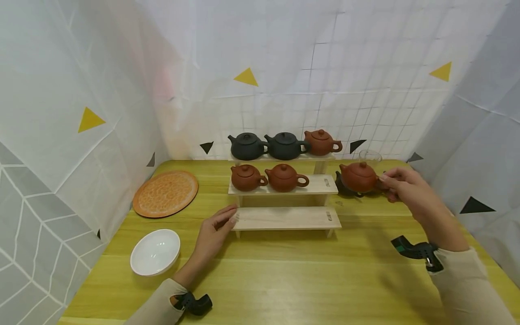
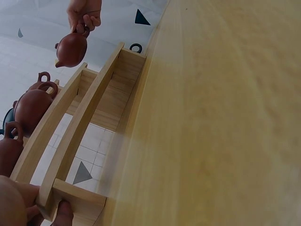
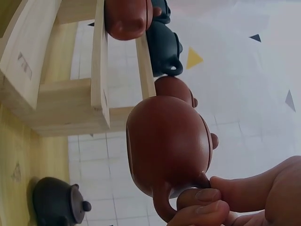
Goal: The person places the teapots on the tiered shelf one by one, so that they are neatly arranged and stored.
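Note:
My right hand pinches the handle of a red-brown teapot, holding it in the air right of a three-step wooden rack. The right wrist view shows thumb and fingers on the handle of that teapot. My left hand grips the left end of the rack's lowest step, its fingers round the board in the left wrist view. Two red-brown teapots sit on the middle step. On the top step stand two black teapots and one red-brown teapot. The lowest step bears nothing.
A dark teapot stands on the table right of the rack, partly hidden behind the held teapot in the head view. Behind it is a clear glass. To the left lie a round orange-brown mat and a white bowl.

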### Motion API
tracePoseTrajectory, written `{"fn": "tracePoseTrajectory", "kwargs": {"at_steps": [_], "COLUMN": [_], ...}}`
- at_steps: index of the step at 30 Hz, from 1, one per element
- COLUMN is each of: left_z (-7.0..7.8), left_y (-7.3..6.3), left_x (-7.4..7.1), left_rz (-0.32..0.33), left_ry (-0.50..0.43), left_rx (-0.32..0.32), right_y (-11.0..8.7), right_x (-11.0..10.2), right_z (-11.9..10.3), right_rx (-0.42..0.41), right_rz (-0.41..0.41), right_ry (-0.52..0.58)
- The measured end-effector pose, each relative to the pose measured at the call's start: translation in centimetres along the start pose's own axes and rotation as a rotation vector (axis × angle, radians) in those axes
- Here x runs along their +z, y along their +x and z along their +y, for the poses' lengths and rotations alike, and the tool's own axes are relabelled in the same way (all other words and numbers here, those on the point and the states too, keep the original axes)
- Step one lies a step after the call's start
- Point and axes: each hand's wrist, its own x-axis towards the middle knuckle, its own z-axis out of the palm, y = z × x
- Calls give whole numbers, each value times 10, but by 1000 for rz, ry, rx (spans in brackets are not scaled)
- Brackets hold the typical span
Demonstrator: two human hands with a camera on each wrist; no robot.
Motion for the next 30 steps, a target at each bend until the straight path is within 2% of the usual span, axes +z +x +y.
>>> {"fn": "tracePoseTrajectory", "kwargs": {"at_steps": [9,18,30], "left_z": [-1,0,0], "left_y": [0,0,1], "left_x": [1,0,0], "left_rz": [11,8,0], "left_ry": [8,4,-8], "left_rx": [-5,-8,-25], "right_y": [7,14,24], "right_x": [16,31,48], "right_z": [-12,-22,-24], "right_rx": [-27,-12,-16], "right_rz": [-9,-35,-58], "right_ry": [25,20,47]}}
